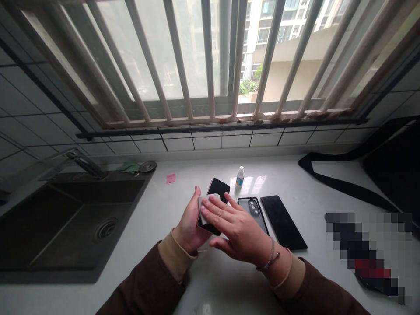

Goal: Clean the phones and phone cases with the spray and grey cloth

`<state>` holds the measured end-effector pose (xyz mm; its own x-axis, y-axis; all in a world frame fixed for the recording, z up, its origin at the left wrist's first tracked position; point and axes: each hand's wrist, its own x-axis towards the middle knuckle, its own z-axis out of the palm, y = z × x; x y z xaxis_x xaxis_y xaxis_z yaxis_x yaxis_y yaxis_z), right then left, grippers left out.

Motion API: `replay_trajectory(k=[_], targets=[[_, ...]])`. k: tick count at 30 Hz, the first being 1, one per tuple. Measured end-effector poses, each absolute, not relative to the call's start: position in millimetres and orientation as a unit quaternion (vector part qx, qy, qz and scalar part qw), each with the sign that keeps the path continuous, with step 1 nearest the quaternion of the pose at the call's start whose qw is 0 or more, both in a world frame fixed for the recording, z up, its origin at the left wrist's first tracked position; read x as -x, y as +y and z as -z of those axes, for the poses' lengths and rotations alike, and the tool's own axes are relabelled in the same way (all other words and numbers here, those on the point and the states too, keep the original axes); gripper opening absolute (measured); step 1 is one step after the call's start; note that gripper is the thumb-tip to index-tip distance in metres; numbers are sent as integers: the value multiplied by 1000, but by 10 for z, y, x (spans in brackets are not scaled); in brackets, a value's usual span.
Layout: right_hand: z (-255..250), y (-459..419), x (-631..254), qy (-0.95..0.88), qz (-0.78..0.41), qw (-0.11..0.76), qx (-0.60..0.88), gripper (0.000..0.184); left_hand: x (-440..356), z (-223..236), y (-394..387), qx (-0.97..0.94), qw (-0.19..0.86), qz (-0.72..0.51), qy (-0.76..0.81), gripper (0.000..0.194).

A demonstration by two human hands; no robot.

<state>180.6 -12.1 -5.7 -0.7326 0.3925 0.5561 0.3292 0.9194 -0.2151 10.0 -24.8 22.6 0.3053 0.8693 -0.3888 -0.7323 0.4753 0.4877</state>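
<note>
1. Your left hand (pixel 188 225) cradled the phone (pixel 219 188), thumb up along its left side; remaining fingers mostly hidden beneath.
2. Cloth (pixel 205 218) lay on the screen, directly under your right fingertips.
3. Phone sat in the left palm, nearer that hand, long axis running away from you, far end leaning right.
4. Your right hand (pixel 234 223) lay flat on the cloth, fingers extended, slightly apart, thumb spread.
</note>
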Motion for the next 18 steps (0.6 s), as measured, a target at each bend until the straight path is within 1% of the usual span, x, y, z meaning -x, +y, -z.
replay_trajectory(k=[2,4,8,12,18], targets=[[76,-74,-1827,-918,-53,310,243,74,-148,-235,-240,-114,803,-513,281,62],[93,-26,-1851,-903,-54,313,288,70,-181,-256,-242,-124,815,-499,268,61],[114,32,-1885,-878,-53,330,342,66,-196,-304,-270,-148,825,-461,291,54],[119,36,-1896,-875,-52,353,328,65,-200,-294,-256,-142,816,-488,277,48],[107,3,-1884,-894,-66,344,280,60,-142,-204,-159,-101,775,-548,298,45]])
